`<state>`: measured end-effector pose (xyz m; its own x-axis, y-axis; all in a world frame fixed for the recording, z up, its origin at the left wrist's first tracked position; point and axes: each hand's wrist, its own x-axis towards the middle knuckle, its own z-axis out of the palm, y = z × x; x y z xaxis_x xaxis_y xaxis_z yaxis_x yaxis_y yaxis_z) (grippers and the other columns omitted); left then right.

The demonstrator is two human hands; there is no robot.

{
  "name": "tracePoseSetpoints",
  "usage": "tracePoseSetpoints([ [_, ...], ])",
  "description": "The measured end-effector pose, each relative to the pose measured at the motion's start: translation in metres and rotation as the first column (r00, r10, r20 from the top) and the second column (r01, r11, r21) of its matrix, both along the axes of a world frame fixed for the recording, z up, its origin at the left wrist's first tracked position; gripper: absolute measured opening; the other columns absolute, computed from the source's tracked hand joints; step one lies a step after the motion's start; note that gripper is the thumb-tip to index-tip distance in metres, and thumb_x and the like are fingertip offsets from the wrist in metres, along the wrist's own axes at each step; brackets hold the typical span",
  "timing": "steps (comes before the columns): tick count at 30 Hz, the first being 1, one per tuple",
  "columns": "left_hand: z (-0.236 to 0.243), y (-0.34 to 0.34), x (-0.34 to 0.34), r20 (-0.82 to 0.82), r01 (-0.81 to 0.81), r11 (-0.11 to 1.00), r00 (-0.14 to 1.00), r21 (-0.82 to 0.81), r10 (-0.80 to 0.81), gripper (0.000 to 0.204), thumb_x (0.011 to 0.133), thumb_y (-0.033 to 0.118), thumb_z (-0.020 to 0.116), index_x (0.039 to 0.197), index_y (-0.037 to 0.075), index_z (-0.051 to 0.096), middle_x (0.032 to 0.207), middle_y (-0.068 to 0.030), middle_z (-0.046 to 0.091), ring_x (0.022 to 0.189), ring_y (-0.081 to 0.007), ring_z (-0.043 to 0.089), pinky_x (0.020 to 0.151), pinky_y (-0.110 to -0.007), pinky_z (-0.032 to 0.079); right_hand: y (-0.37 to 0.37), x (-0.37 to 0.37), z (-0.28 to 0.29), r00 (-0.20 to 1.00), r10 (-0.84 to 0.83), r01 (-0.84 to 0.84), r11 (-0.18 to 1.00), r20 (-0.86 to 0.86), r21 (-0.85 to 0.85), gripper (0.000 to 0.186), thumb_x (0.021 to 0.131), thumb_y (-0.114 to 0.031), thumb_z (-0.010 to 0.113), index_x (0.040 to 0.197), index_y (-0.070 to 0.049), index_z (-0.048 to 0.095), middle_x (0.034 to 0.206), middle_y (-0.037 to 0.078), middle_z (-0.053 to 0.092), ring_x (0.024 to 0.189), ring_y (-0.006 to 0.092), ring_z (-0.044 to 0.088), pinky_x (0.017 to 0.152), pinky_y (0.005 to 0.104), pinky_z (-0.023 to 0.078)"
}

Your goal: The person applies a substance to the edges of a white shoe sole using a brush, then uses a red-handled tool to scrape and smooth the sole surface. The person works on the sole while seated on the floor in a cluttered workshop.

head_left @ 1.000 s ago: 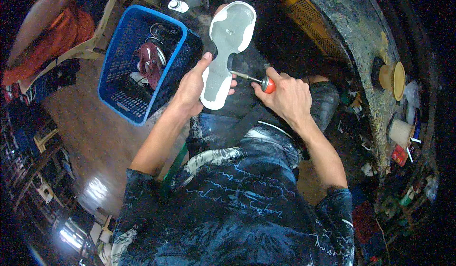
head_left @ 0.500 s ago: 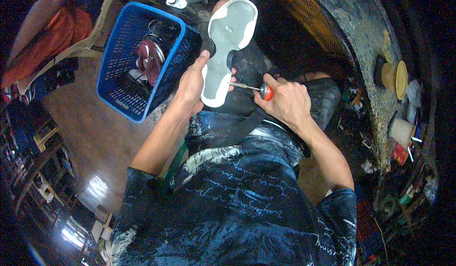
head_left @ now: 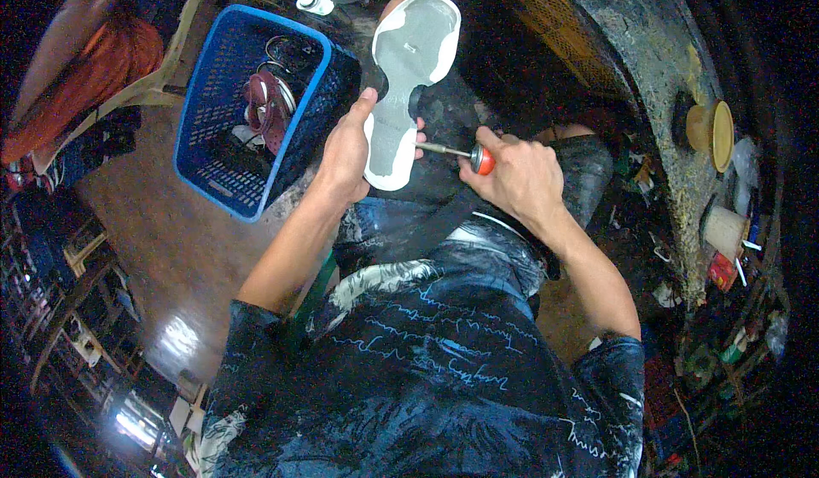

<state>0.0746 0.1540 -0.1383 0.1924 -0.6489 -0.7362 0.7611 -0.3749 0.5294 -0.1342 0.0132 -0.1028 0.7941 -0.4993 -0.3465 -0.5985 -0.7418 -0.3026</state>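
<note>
My left hand (head_left: pixel 345 150) is closed round the narrow half of a shoe sole (head_left: pixel 395 128), grey in the middle with white edges. The thumb presses the sole's left edge, and fingertips show past its right edge; the rest of the fingers are hidden behind it. In my right hand (head_left: pixel 520 173) is an awl-like tool (head_left: pixel 450 150) with a rounded red handle and a thin metal shaft. Its shaft points left, and the tip lies beside the sole's right edge near my left fingertips. Whether the tip touches anything, I cannot tell.
Left of the sole stands a blue plastic basket (head_left: pixel 256 215) holding a dark red shoe (head_left: pixel 267 107). A white bottle (head_left: pixel 315 3) lies beyond it. To the right runs a worn grey bench edge (head_left: pixel 657 77) with a yellow round container (head_left: pixel 719 137). Another person's arm shows at upper left.
The tool and my right hand have shifted slightly right, so the tip has moved off the sole's face to its right edge. My left hand still holds the sole.
</note>
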Motion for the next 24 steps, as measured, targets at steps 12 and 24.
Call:
tracePoseSetpoints([
  [12,0.009,-0.004,0.009,-0.108,0.002,1.0,0.994,-0.017,-0.004,0.07,0.115,0.053,0.036,0.148,-0.005,0.056,0.126,-0.0237,0.075,0.108,-0.0353,0.077,0.094,-0.047,0.065,0.014,-0.005,0.012,0.998,0.007,-0.004,0.998,-0.058,0.061,0.041,0.091,-0.053,0.074,0.104,-0.015,0.068,0.078,0.018,0.074,0.066,0.0411,0.075,0.061,0.0551,0.062],
  [24,0.012,-0.003,0.013,-0.171,-0.068,0.982,0.985,-0.178,0.037,0.071,0.116,0.051,0.035,0.157,-0.007,0.046,0.148,-0.0272,0.063,0.138,-0.0428,0.062,0.116,-0.055,0.052,0.003,0.012,0.007,0.998,-0.067,0.067,0.998,-0.006,0.011,0.041,0.092,-0.053,0.074,0.103,-0.014,0.069,0.076,0.018,0.075,0.069,0.0415,0.076,0.064,0.0555,0.062],
])
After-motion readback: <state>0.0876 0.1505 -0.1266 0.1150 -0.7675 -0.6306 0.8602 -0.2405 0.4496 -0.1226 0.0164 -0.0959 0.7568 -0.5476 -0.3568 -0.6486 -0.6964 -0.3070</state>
